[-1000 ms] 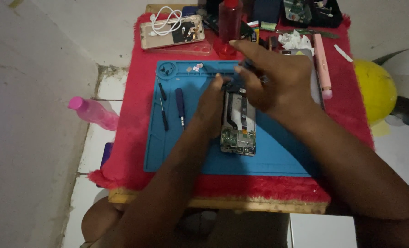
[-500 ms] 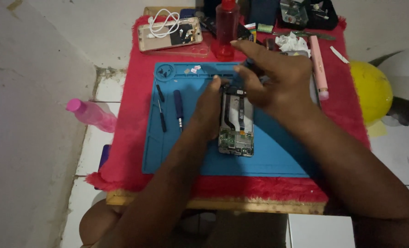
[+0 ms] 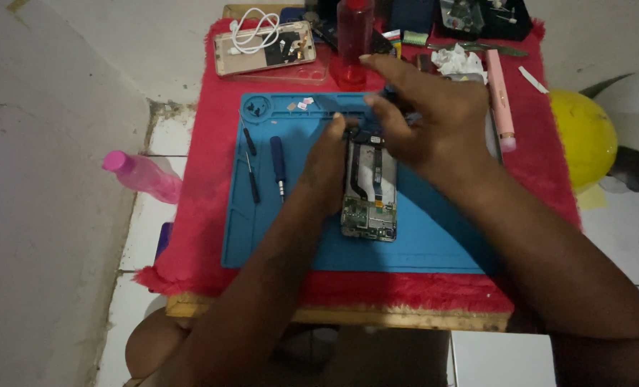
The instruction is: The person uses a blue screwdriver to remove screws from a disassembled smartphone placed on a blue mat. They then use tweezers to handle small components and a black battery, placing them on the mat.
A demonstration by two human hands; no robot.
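Since a second ago the hands have barely shifted: both stay at the top end of the opened phone, and only the view has drifted a little.

A small wooden worktop [image 3: 334,314] carries a fuzzy red cloth [image 3: 205,215], and on that lies a blue work mat [image 3: 434,244]. The opened phone [image 3: 368,193] lies lengthwise in the middle of the mat, its circuit board showing at the near end. The left hand [image 3: 328,163] rests along the phone's left edge, fingers curled loosely against it and touching its upper corner. The right hand [image 3: 434,118] hovers over the phone's top end, fingers spread and bent, thumb and forefinger pinched near that end; whether they grip anything I cannot tell.

Two screwdrivers [image 3: 279,163] lie on the mat to the left. A red bottle [image 3: 354,36] stands beyond the mat, and a pink pen-shaped tool [image 3: 500,97] lies to the right.
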